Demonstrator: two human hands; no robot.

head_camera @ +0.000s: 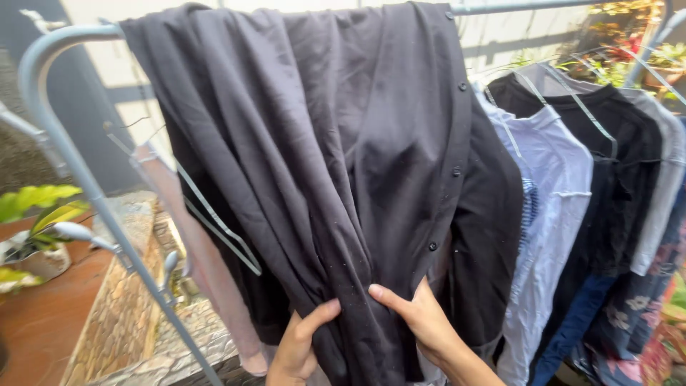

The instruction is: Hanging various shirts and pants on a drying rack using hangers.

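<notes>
Dark buttoned shirt (321,164) hangs draped over the rail.

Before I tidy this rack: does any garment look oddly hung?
Yes. The black button shirt is draped over the rail without a hanger, bunched where both hands grip it; the neighbouring shirts hang on hangers.

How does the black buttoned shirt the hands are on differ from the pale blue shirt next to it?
The black shirt is draped straight over the rack's top bar; the pale blue shirt hangs on a wire hanger. The black one is dark and gathered into folds by the left hand and right hand; the blue one hangs untouched. Both share the same rack.
</notes>
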